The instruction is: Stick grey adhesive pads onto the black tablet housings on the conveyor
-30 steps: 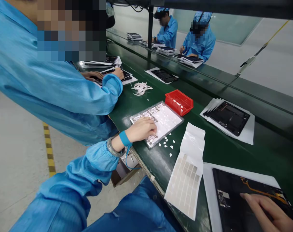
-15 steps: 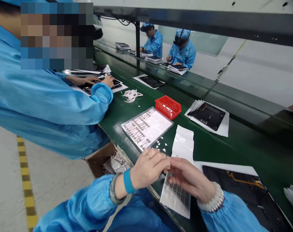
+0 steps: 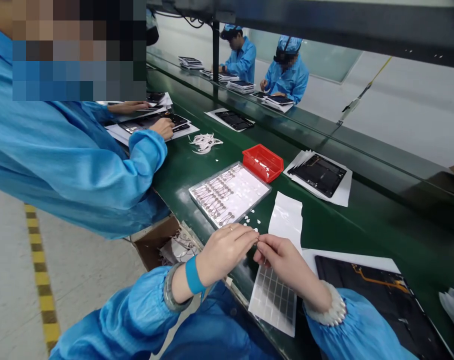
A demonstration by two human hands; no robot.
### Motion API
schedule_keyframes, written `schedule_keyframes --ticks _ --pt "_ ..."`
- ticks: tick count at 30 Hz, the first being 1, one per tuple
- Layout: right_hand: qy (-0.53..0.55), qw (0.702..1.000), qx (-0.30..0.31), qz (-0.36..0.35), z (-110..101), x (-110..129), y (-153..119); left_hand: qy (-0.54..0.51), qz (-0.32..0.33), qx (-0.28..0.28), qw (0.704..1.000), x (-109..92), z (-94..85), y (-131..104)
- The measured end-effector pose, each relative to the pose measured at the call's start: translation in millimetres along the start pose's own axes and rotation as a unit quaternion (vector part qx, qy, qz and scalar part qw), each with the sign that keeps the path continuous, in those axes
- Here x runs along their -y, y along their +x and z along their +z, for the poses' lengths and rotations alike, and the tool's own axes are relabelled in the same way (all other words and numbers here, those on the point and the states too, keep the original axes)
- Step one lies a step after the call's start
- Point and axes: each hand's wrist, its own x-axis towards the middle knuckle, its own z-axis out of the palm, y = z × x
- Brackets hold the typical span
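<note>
My left hand (image 3: 227,252) and my right hand (image 3: 283,260) meet at the fingertips above the bench edge. Each is closed in a pinch, and what sits between the fingers is too small and hidden to name. Under my right hand lies a sheet of clear rectangular stickers (image 3: 274,300), with a white backing paper (image 3: 286,217) beyond it. Just past my left hand is a clear tray (image 3: 245,192) holding rows of small round parts with thin wires. Small white round scraps (image 3: 252,220) are scattered beside the tray.
A red bin (image 3: 262,162) with white bits stands behind the tray. At right lie a black tablet housing (image 3: 380,300) and a stack of panels on paper (image 3: 319,175). A co-worker's arm (image 3: 110,165) reaches over the bench at left. A cardboard box (image 3: 152,245) sits below the edge.
My hands stay together. The fingers of my left hand have straightened somewhat, and my right hand has turned with its fingers curled in more. The view has shifted slightly.
</note>
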Motion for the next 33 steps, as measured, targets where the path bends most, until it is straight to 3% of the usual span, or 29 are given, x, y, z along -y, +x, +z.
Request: schedule_keyframes --ticks 5,9,13,16,19,22,28,33 --pt "-0.101 0.994 -0.029 -0.03 0.4 -0.5 -0.6 -0.046 -0.034 0.045 0.997 -1.7 -4.5 6.0" --pt "-0.099 0.992 -0.059 -0.06 -4.2 -0.5 -3.1 -0.071 -0.075 0.06 0.993 8.9 -8.1 16.1" --pt "-0.087 0.994 -0.065 -0.02 -13.0 -4.7 -8.9 0.068 -0.11 -0.022 0.991 25.8 -10.2 24.8" --pt "-0.105 0.991 -0.079 -0.014 -16.9 -8.5 -13.7 0.045 -0.087 -0.051 0.994 18.3 -7.1 26.4" --pt "-0.152 0.983 -0.089 -0.046 -16.8 -8.0 -16.6 -0.009 -0.04 -0.024 0.999 -5.2 1.5 23.8" --pt "-0.207 0.97 -0.103 -0.071 -15.0 -4.6 -17.5 -0.017 -0.04 0.007 0.999 -22.3 10.1 21.7" --pt "-0.266 0.954 -0.106 -0.092 -12.1 -3.6 -17.0 -0.024 -0.074 0.053 0.996 -20.0 8.1 24.0" --pt "-0.257 0.957 -0.096 -0.095 -9.3 -4.1 -15.7 -0.054 -0.11 0.1 0.987 -21.5 1.1 25.9"
